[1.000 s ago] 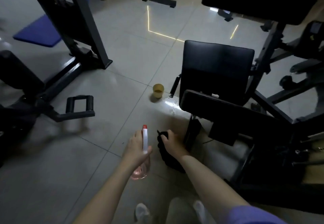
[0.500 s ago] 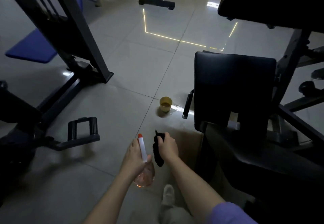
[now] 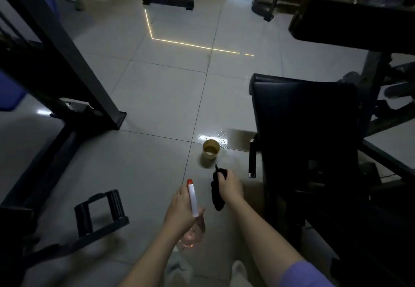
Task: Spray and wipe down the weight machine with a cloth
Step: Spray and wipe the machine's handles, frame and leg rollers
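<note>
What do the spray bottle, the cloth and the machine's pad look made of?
The spray bottle: likely clear plastic, see-through body, white head, red tip. The cloth: soft black fabric, hanging limp. The pad: probably black vinyl or leather, faintly glossy.

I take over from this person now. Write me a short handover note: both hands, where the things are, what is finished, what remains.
Left hand grips the spray bottle, nozzle pointing ahead.
Right hand grips the black cloth, which hangs down.
Both are over the floor, left of the weight machine; neither touches it.
A cup stands on the floor ahead, droplets beside it.
Done: cannot tell.
Left: spray the machine and wipe it.
</note>
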The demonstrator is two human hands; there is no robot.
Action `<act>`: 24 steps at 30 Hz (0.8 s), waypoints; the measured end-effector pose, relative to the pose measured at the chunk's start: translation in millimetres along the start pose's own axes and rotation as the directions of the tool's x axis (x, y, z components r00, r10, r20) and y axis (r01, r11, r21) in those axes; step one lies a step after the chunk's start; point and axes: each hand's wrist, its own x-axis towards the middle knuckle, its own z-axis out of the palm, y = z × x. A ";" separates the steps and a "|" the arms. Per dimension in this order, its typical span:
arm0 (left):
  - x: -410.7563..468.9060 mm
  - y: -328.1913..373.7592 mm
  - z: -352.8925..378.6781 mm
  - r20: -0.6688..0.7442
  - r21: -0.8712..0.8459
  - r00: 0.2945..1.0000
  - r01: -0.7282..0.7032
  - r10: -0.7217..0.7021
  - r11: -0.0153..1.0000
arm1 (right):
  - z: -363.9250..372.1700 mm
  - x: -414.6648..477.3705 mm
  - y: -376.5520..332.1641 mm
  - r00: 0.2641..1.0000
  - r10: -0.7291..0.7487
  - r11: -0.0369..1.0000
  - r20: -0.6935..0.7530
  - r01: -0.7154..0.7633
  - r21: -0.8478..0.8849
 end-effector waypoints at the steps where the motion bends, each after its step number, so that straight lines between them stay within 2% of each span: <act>1: 11.5 -5.4 -8.5 0.001 -0.001 1.000 0.002 -0.002 1.000 | 1.5 8.6 -9.4 1.000 0.004 1.000 -0.005 -0.004 -0.016; 11: 135.4 -32.8 -37.3 0.071 0.058 0.997 -0.022 0.018 0.998 | 15.7 119.8 -35.5 0.995 0.100 0.994 -0.017 -0.101 -0.044; 19: 269.1 -72.0 4.8 0.115 -0.001 0.991 0.071 -0.070 0.997 | 47.7 257.3 -22.3 0.990 0.132 0.988 0.043 -0.127 -0.091; 24: 354.2 -110.3 53.8 0.037 -0.060 0.989 0.146 -0.144 0.988 | 93.7 343.2 12.5 0.980 0.192 0.981 0.054 -0.191 -0.027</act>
